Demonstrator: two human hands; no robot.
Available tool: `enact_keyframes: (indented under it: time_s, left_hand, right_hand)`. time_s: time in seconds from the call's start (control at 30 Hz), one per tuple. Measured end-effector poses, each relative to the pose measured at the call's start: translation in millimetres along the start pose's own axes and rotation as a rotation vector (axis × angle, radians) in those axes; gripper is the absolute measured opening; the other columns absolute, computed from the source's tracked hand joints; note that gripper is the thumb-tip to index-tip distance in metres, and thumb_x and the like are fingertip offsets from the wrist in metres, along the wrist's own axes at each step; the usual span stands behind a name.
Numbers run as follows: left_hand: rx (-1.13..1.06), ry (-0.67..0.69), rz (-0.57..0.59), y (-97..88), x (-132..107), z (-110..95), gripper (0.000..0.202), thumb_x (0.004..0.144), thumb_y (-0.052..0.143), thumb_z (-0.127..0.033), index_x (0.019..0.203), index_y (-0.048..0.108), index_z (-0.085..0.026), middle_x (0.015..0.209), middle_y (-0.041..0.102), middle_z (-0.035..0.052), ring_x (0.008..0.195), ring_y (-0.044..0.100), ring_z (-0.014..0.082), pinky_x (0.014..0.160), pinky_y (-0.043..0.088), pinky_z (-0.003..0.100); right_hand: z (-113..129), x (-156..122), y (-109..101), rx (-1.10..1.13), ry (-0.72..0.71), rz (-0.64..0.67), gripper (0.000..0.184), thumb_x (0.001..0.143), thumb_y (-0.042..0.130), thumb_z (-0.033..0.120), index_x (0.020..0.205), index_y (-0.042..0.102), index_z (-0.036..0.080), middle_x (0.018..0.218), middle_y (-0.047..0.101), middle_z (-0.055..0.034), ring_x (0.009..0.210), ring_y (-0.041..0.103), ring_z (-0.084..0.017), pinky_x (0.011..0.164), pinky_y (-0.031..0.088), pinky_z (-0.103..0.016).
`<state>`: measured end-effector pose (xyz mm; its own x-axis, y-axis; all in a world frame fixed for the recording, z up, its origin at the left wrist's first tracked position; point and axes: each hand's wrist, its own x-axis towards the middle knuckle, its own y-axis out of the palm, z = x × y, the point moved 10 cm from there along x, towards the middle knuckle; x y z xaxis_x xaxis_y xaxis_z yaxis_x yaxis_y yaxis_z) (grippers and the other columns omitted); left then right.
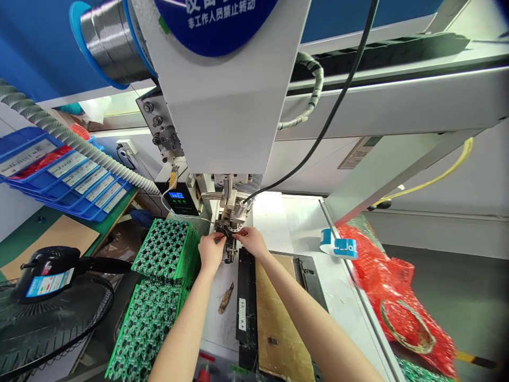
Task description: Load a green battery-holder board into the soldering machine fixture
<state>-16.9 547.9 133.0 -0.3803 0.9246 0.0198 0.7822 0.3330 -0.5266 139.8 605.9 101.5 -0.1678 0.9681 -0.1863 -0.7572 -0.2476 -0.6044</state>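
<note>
Two hands met on a small dark part beneath a soldering machine's head.

The left hand [210,250] and right hand [249,240] each had fingertips pinched closed on the small dark part [225,232], held just under the machine's nozzle [229,209]; what the part was could not be made out at this distance. It looked light and stiff, probably delicate, best gripped by its outer edges. Stacks of green circuit boards [165,249] stood just left of the hands, a black fixture rail [245,297] lay below them on the tabletop [342,297], and a fan [51,297] sat well off to the left.
</note>
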Motion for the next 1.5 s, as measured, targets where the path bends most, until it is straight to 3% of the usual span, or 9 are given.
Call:
enact_keyframes:
  time_s: [0.33,0.6,0.83,1.03,1.2,1.5]
  left_hand:
    - [0.119,-0.074,0.067,7.8,0.3,-6.0,0.014,0.077,0.064,-0.023,0.088,0.066,-0.015,0.087,0.070,0.0058,0.089,0.062,0.0203,0.086,0.043,0.041]
    - [0.089,-0.155,0.087,9.8,6.3,2.1,0.011,0.074,0.067,-0.025,0.081,0.066,-0.016,0.082,0.069,0.0039,0.090,0.062,0.0216,0.092,0.039,0.047]
    - [-0.163,-0.218,0.085,17.0,10.2,16.4,0.011,0.077,0.066,-0.022,0.080,0.063,-0.012,0.077,0.066,0.0017,0.076,0.063,0.0153,0.077,0.051,0.036]
    - [-0.253,-0.260,0.070,15.6,11.4,15.8,0.005,0.077,0.065,-0.014,0.078,0.061,-0.011,0.074,0.065,-0.0003,0.074,0.063,0.0138,0.076,0.052,0.034]
    - [-0.153,-0.220,0.068,14.4,9.3,14.3,0.007,0.075,0.067,-0.018,0.076,0.063,-0.013,0.073,0.066,0.0004,0.074,0.063,0.0150,0.075,0.051,0.034]
    - [0.059,-0.180,0.024,11.3,8.5,6.8,0.010,0.074,0.068,-0.024,0.076,0.064,-0.016,0.076,0.067,0.0021,0.077,0.062,0.0172,0.079,0.047,0.036]
  right_hand:
    - [-0.7,-31.2,-23.7,0.082,-0.058,-0.052,0.023,0.081,0.055,0.032,0.063,0.054,0.017,0.060,0.056,0.0021,0.059,0.052,-0.014,0.059,0.038,-0.027]
    - [19.3,-119.1,-58.4,0.195,-0.165,-0.172,0.030,0.079,0.045,0.047,0.066,0.054,0.021,0.071,0.062,-0.0047,0.071,0.057,-0.021,0.067,0.040,-0.031]
    - [-1.5,-174.6,-53.9,0.270,-0.137,-0.162,0.036,0.082,0.046,0.053,0.065,0.055,0.023,0.067,0.059,-0.0046,0.066,0.055,-0.022,0.062,0.040,-0.030]
    - [-27.3,-194.0,-36.0,0.303,-0.077,-0.106,0.037,0.082,0.046,0.054,0.064,0.055,0.023,0.066,0.059,-0.0043,0.065,0.056,-0.021,0.061,0.041,-0.030]
    - [-36.5,-201.1,-22.4,0.302,-0.039,-0.053,0.039,0.083,0.044,0.055,0.062,0.051,0.023,0.064,0.057,-0.0039,0.063,0.055,-0.021,0.060,0.041,-0.030]
    - [-39.3,-201.4,-30.6,0.293,-0.046,-0.085,0.038,0.082,0.044,0.055,0.062,0.051,0.024,0.065,0.058,-0.0041,0.063,0.055,-0.021,0.058,0.041,-0.030]
